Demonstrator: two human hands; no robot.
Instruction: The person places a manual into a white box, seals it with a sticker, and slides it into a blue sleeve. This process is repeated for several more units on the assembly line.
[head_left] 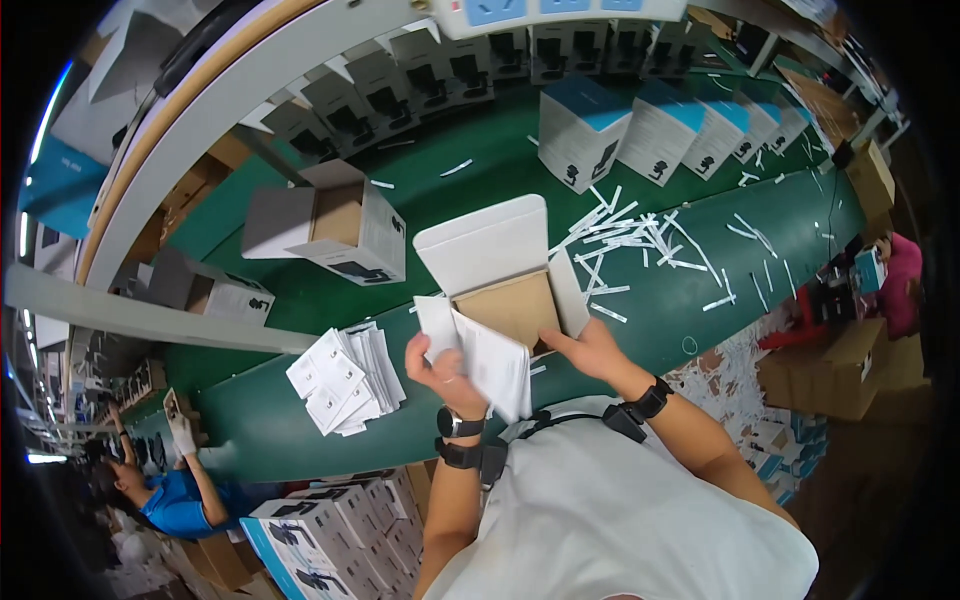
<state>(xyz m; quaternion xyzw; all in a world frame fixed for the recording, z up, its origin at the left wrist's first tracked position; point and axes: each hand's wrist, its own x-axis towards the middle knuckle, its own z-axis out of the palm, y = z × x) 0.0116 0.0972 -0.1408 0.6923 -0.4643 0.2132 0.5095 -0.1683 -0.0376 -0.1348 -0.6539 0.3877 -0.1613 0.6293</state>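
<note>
In front of me on the green bench stands an open white carton [570, 295], its lid raised and a brown cardboard piece [510, 310] inside. My left hand [448, 378], somewhat blurred, is closed on a white booklet [492, 368] tilted over the carton's near left side. The carton's left flap stands up beside those fingers. My right hand [595, 352] grips the near right edge of the carton, thumb over the rim. To the left of my left hand lies a fanned pile of white booklets [345, 380].
Two more open cartons, one nearer [380, 235] and one farther left [238, 300], stand on the bench [250, 430]. Paper strips [640, 235] litter its right part. Closed blue-topped boxes [585, 140] line the back right. A co-worker in blue [180, 500] works at the left.
</note>
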